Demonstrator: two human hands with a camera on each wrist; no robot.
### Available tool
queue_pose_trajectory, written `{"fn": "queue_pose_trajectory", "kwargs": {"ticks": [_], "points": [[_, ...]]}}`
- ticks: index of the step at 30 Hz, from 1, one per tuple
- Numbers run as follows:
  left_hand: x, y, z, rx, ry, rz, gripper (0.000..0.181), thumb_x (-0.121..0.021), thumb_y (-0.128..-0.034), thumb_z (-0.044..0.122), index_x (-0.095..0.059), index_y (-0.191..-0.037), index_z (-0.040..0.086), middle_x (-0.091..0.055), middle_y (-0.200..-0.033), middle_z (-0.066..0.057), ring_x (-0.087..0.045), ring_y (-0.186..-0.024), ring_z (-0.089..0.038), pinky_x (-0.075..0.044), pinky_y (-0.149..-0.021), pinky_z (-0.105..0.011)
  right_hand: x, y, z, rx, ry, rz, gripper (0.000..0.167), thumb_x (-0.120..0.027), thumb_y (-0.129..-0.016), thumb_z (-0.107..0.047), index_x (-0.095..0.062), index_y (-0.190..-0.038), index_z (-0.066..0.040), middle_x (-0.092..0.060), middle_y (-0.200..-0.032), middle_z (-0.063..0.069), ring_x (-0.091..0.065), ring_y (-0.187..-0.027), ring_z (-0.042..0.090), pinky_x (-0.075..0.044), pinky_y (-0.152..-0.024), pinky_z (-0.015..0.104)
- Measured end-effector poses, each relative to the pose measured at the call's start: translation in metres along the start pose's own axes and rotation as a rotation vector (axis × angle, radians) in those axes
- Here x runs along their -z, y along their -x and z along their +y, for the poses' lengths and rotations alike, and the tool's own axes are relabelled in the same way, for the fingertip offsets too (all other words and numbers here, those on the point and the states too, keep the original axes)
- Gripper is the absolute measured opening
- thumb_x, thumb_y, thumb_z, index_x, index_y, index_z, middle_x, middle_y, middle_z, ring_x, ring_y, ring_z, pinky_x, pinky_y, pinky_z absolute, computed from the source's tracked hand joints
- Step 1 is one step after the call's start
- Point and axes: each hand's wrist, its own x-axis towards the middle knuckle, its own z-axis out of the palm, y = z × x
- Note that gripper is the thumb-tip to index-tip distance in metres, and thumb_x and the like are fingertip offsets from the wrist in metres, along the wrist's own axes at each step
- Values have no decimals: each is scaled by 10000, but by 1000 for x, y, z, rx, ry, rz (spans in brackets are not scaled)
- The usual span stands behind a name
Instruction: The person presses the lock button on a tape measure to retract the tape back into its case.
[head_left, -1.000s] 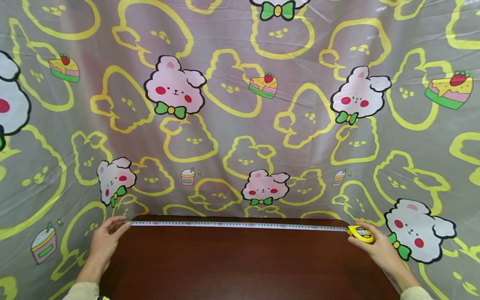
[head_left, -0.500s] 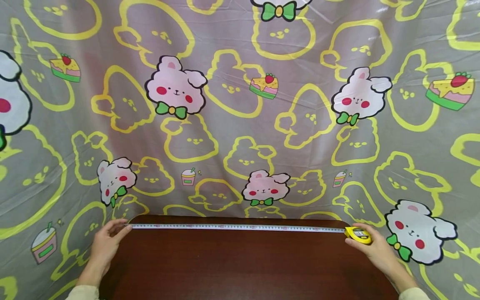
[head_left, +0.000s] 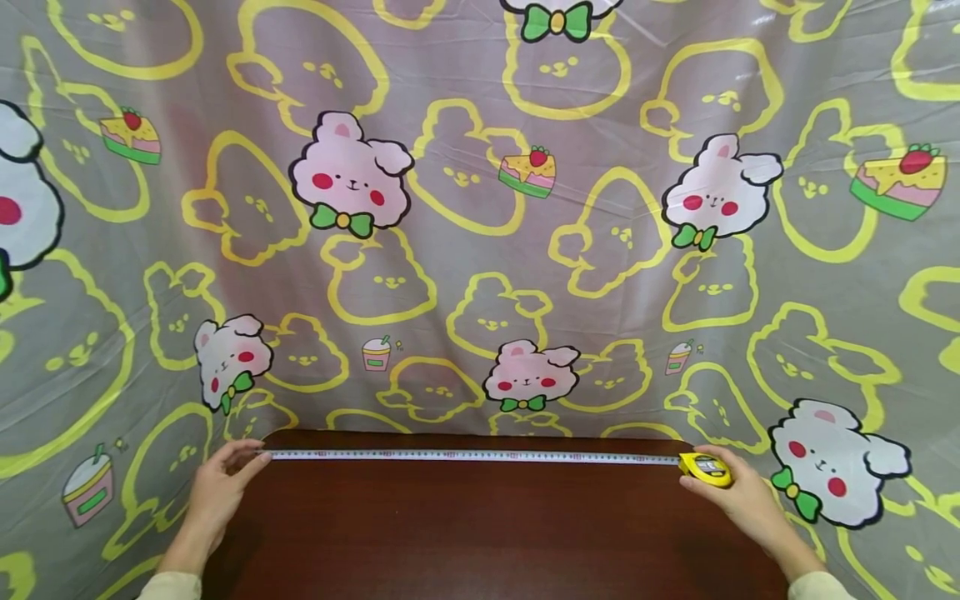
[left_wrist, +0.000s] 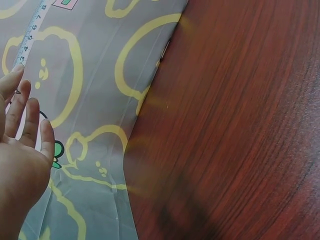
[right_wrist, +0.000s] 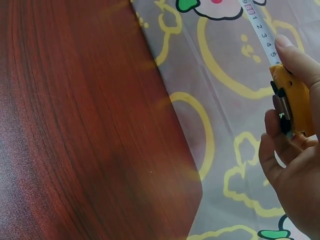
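Observation:
A yellow tape measure [head_left: 707,469] is gripped in my right hand [head_left: 746,504], thumb on the near side and fingers behind. From its mouth a white blade [head_left: 472,456] runs straight and nearly level across to my left hand [head_left: 213,492], whose thumb and forefinger pinch its end. In the left wrist view, low numbers show on the blade [left_wrist: 30,37] by the thumb, and the other fingers of the left hand [left_wrist: 22,160] are loosely extended. The right wrist view has the case [right_wrist: 296,100] in the right hand [right_wrist: 297,185], side on, with the blade coming out.
Beneath the blade lies a dark reddish-brown wooden table [head_left: 480,525] with rounded far corners. A grey curtain [head_left: 450,250] printed with rabbits and yellow outlines hangs behind it and along both sides, close to the table's edges.
My right hand has moved left with the tape measure's case, and my left hand slightly right and nearer. The stretch of blade between them is a little shorter.

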Motion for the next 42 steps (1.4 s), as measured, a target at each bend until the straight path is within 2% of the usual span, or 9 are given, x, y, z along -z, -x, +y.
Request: {"fn": "queue_pose_trajectory", "kwargs": {"ticks": [6,14,18,23,29,42], "points": [[-5,1,2,-15,17,-8,399,-774,-966,231,-635,-1212,-50,-681,-939,105,-583,-849,2,-452,-729,-163,0,0,-3,-9,-4,-22,693,-813,-904,-430,-529,-1415,-59,-552,-1287,264,-541,-954,293,-467,-689,301],[-8,1,5,8,19,-28,374,-768,-970,257,-640,-1201,-8,-689,-975,66,-588,-873,3,-461,-738,-167,-2,0,-5,-18,-39,-40,706,-804,-908,-443,-512,-1418,-52,-529,-1301,259,-537,-985,319,-477,-707,306],[-9,1,8,-22,18,-33,360,-772,-967,231,-647,-1199,-15,-702,-989,17,-589,-873,-1,-460,-737,-168,-4,1,-5,5,-46,-31,683,-815,-906,-414,-524,-1403,-47,-535,-1293,252,-538,-973,303,-479,-702,293],[-12,2,13,-55,26,-37,364,-776,-963,215,-655,-1201,-33,-705,-978,23,-593,-874,2,-456,-740,-163,-6,1,-7,15,-55,-24,663,-827,-902,-376,-539,-1397,-41,-540,-1294,243,-532,-963,291,-474,-697,290],[-15,0,14,-71,19,-42,344,-771,-968,240,-662,-1180,-9,-701,-962,51,-601,-874,-7,-458,-745,-173,-7,0,-11,38,-56,-11,638,-836,-896,-356,-560,-1380,-45,-563,-1254,231,-533,-933,273,-471,-691,288],[-23,3,20,-103,10,-86,323,-771,-968,221,-672,-1169,-10,-677,-956,-17,-585,-842,-69,-462,-700,-226,-14,1,-17,48,-71,-12,625,-850,-882,-348,-563,-1364,-74,-582,-1212,190,-539,-894,234,-474,-675,293]]}}
